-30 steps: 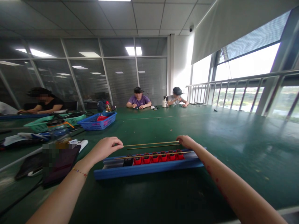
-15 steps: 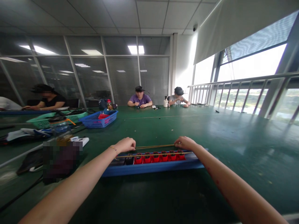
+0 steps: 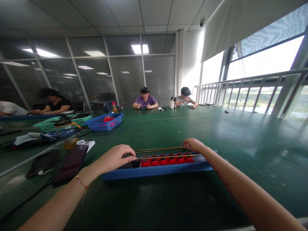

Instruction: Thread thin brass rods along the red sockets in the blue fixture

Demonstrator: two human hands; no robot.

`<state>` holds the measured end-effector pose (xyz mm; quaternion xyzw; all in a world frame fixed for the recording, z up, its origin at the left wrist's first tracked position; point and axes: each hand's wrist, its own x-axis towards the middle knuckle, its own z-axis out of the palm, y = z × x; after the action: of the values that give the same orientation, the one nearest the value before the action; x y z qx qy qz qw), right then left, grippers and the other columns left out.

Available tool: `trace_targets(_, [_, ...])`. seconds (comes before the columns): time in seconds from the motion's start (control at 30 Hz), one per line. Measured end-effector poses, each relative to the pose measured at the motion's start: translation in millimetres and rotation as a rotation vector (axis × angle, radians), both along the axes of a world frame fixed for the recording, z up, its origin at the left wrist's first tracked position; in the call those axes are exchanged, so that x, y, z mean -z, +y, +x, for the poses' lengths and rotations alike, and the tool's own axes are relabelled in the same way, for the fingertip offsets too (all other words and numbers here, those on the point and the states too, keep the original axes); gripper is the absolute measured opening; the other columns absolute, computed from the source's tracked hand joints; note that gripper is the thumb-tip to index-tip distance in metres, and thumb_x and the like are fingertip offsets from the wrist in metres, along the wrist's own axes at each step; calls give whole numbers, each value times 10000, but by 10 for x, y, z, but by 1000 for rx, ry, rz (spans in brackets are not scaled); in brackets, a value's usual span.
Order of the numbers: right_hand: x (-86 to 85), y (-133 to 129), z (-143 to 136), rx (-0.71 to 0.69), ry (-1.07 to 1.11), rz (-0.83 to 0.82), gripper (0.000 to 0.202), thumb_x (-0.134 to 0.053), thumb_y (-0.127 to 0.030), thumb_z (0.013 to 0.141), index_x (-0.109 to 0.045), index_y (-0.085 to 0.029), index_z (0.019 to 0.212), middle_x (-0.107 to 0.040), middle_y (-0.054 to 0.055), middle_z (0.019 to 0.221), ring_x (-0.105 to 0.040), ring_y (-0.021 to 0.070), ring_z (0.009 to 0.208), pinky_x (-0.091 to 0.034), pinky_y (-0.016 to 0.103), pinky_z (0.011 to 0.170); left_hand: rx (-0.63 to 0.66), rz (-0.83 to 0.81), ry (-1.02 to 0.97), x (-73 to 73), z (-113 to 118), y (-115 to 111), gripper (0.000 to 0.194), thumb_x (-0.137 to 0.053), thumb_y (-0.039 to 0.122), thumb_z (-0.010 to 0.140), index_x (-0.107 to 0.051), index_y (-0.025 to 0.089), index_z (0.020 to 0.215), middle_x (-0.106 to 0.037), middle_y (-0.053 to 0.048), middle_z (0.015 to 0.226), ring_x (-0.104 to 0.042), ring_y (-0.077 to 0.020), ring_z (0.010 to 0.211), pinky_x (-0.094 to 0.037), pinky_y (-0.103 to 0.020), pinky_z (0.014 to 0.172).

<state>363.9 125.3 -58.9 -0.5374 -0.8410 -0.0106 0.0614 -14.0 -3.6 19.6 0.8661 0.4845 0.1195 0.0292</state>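
Note:
A thin yellow cord runs in a doubled strand behind a long blue tray. Another length crosses above the tray's compartments. My left hand, over the tray's left end, has thumb and fingertips pinched at the left end of this nearer strand. My right hand is closed on the cord at the tray's back right, fingers turned inward and partly hidden. In the tray stand several red cups with black pieces inside, in a row. A black block sits left of them, partly under my left hand.
On the left are a blue basket, a green basket, a jar and a dark tablet-like slab. Co-workers sit across the green table and at far left. A white bottle stands at the far side.
My left hand has come nearer and slightly left, from the far strand to the left end of the nearer strand. My right hand has shifted slightly right and up in view.

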Motion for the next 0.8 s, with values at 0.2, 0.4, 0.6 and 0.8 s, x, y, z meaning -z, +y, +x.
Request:
trace_targets(0.2, [-1, -10, 7, 4, 12, 3, 229, -459, -159, 704, -646, -225, 818, -658, 18, 839, -593, 159, 769, -411, 217, 675, -17, 21, 12, 116, 24, -96, 217, -415, 357, 812, -596, 260, 882, -615, 14, 851, -554, -132, 762, -374, -198, 667])
trace_targets(0.4, [19, 7, 13, 19, 28, -13, 230, -468, -149, 705, -641, -225, 836, -657, 14, 842, -590, 163, 784, -405, 216, 678, -36, 89, 26, -138, -105, -22, 275, -400, 393, 803, -631, 246, 829, -628, 13, 854, -557, -132, 766, -382, -190, 677])
trace_targets(0.6, [37, 22, 40, 93, 108, 12, 315, -330, -216, 852, -445, -153, 1138, -645, 88, 884, -589, 188, 822, -396, 252, 691, -110, 215, 40, -310, -256, 170, 302, -417, 427, 772, -641, 235, 839, -634, -3, 882, -554, -158, 798, -387, -218, 713])
trace_targets(0.8, [12, 2, 56, 109, 181, -18, 313, -244, -286, 894, -460, -176, 1093, -655, 42, 808, -597, 148, 764, -400, 214, 659, -54, 13, 108, -39, -126, 458, 236, -459, 369, 747, -651, 232, 752, -653, 7, 750, -576, -133, 666, -380, -196, 588])
